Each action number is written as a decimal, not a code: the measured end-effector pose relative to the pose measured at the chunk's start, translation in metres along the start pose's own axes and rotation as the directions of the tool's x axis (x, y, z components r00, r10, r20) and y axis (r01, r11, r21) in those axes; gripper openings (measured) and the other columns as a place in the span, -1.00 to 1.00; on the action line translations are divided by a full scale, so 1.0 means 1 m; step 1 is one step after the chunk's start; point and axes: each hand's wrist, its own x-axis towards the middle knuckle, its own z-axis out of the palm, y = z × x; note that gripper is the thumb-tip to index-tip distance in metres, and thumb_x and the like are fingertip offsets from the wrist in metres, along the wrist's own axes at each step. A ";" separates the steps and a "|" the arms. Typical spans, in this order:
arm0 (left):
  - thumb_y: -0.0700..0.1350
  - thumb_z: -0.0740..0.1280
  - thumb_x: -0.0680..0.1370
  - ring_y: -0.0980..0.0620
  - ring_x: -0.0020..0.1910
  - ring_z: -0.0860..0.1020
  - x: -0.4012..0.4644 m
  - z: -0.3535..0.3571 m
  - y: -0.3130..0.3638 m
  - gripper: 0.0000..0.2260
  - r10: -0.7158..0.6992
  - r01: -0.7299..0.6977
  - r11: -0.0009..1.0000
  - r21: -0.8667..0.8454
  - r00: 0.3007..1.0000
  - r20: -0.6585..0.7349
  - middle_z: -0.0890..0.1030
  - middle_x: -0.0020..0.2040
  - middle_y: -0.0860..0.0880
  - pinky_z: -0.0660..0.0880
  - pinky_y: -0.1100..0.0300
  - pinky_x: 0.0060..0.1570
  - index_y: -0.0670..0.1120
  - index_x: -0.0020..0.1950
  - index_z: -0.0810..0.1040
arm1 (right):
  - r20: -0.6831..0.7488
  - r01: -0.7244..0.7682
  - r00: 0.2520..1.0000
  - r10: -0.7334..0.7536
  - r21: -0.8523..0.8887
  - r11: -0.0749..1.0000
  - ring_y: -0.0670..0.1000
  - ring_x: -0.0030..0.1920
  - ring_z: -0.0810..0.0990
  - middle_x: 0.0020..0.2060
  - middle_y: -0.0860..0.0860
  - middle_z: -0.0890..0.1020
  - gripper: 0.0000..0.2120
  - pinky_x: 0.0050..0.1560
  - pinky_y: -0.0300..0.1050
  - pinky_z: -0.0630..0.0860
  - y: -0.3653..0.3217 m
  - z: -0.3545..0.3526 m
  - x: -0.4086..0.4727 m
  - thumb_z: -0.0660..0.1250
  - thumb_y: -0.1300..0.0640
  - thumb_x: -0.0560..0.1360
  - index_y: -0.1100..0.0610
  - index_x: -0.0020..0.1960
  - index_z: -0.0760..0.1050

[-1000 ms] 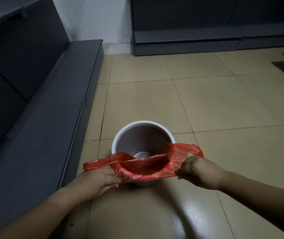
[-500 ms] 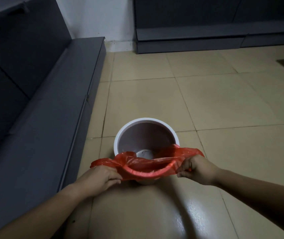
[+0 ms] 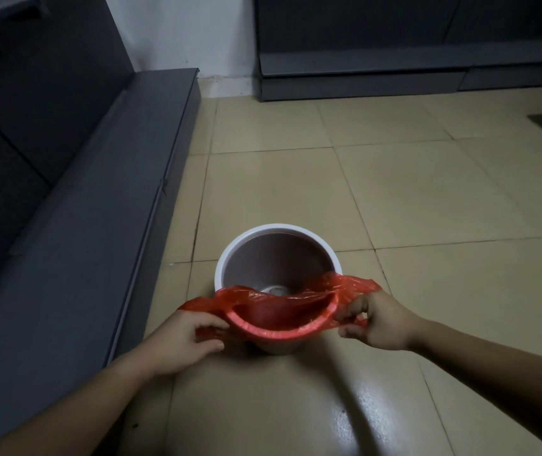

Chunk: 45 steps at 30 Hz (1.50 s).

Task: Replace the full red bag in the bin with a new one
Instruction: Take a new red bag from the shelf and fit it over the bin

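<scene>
Head view shows the bin (image 3: pixel 276 258) standing on the tiled floor (image 3: pixel 427 199), with one hand at each side of its near rim and the red bag (image 3: pixel 283 311) stretched between them. Thin and crinkled, the bag has its mouth folded over the near half of the white rim; the far half of the rim is bare, and the dull inner wall and bottom show. At the bin's left, the left hand (image 3: pixel 184 340) pinches a bunched edge of the bag, fingers closed on it. At the bin's right, the right hand (image 3: pixel 378 324) grips the other edge between thumb and fingers.
</scene>
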 end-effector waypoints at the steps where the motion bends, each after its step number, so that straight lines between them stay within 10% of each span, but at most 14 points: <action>1: -0.10 0.54 0.42 0.31 0.07 0.61 -0.003 -0.002 0.001 -0.73 -0.034 0.032 0.998 -0.056 0.998 -0.050 0.68 0.05 0.22 0.51 0.35 0.14 0.14 0.09 0.70 | -0.046 -0.013 0.999 0.013 0.017 1.000 -0.32 -0.24 0.64 -0.33 -0.47 0.64 -0.96 -0.19 -0.52 0.42 -0.001 0.000 -0.002 0.57 0.16 0.42 0.05 -0.13 0.77; 6: -0.33 0.55 0.37 -0.06 -0.15 0.72 -0.006 -0.006 0.019 -0.82 -0.121 0.008 0.924 -0.382 0.954 -0.273 0.72 -0.17 -0.15 0.64 0.10 -0.04 -0.07 -0.17 0.70 | -0.361 -0.063 0.924 0.123 0.173 0.983 -0.06 -0.39 0.60 -0.39 0.04 0.65 -0.82 -0.31 -0.05 0.57 -0.006 0.002 -0.006 0.56 0.17 0.40 0.06 -0.20 0.55; 9: -0.35 0.54 0.38 -0.05 -0.28 0.61 0.005 -0.005 0.032 -0.78 -0.135 -0.041 0.910 -0.413 0.912 -0.388 0.61 -0.27 -0.30 0.58 0.12 -0.12 -0.14 -0.08 0.60 | -0.463 -0.149 0.861 0.212 0.169 0.974 -0.05 -0.42 0.57 -0.42 0.06 0.61 -0.64 -0.33 -0.10 0.52 -0.014 0.003 0.002 0.55 0.15 0.42 -0.08 -0.07 0.37; 16: -0.19 0.53 0.42 0.12 -0.44 0.47 0.039 -0.012 0.043 -0.85 -0.167 0.013 0.950 -0.313 0.867 -0.469 0.49 -0.42 -0.02 0.46 0.22 -0.31 0.02 -0.10 0.66 | -0.384 -0.270 0.882 0.272 0.058 0.961 -0.13 -0.16 0.71 -0.18 -0.12 0.76 -0.88 -0.03 -0.16 0.64 -0.016 -0.014 0.028 0.47 0.16 0.49 -0.02 -0.04 0.74; 20: -0.09 0.52 0.44 0.16 -0.52 0.41 0.057 -0.022 0.034 -0.85 -0.212 0.095 0.963 -0.251 0.842 -0.496 0.50 -0.50 0.05 0.38 0.23 -0.41 -0.06 -0.31 0.65 | -0.317 -0.263 0.899 0.303 0.163 0.951 -0.26 -0.27 0.68 -0.26 -0.10 0.76 -0.91 -0.27 -0.48 0.49 -0.012 -0.033 0.043 0.50 0.19 0.48 0.04 -0.11 0.77; 24: -0.04 0.52 0.45 0.21 -0.57 0.40 0.082 -0.033 0.028 -0.77 -0.264 0.171 0.959 -0.226 0.827 -0.497 0.51 -0.56 0.11 0.37 0.23 -0.45 -0.09 -0.34 0.61 | -0.299 -0.331 0.864 0.405 0.269 0.905 -0.13 -0.42 0.60 -0.33 0.05 0.76 -0.94 -0.31 -0.22 0.51 0.003 -0.043 0.067 0.53 0.11 0.46 0.08 -0.16 0.75; 35: -0.03 0.46 0.49 -0.01 -0.22 0.62 0.128 -0.029 0.024 -0.81 -0.346 0.229 0.935 -0.270 0.748 -0.566 0.66 -0.28 -0.01 0.41 0.23 -0.31 -0.09 -0.25 0.62 | -0.325 -0.480 0.732 0.598 0.378 0.792 0.01 -0.35 0.64 -0.32 0.07 0.75 -0.87 -0.19 0.06 0.66 0.022 -0.035 0.108 0.50 0.14 0.43 0.16 -0.27 0.73; 41: -0.03 0.42 0.53 0.12 -0.11 0.49 0.128 -0.044 0.022 -0.89 -0.137 0.127 0.990 -0.056 0.843 -0.520 0.48 0.01 0.01 0.44 0.19 0.06 0.05 0.04 0.67 | -0.242 -0.399 0.825 0.511 0.389 0.830 0.01 -0.13 0.70 -0.02 0.04 0.69 -0.78 -0.12 -0.16 0.64 0.007 -0.051 0.111 0.49 0.15 0.48 0.05 0.12 0.68; 45: 0.02 0.45 0.50 0.14 0.04 0.53 0.126 -0.044 0.027 -0.88 -0.067 0.042 0.996 -0.080 0.938 -0.341 0.47 0.00 0.11 0.46 0.18 0.16 0.10 0.02 0.69 | -0.276 -0.355 0.873 0.403 0.208 0.911 -0.09 -0.06 0.68 -0.10 -0.07 0.72 -0.87 0.02 -0.12 0.61 0.003 -0.051 0.112 0.54 -0.02 0.42 -0.05 -0.04 0.73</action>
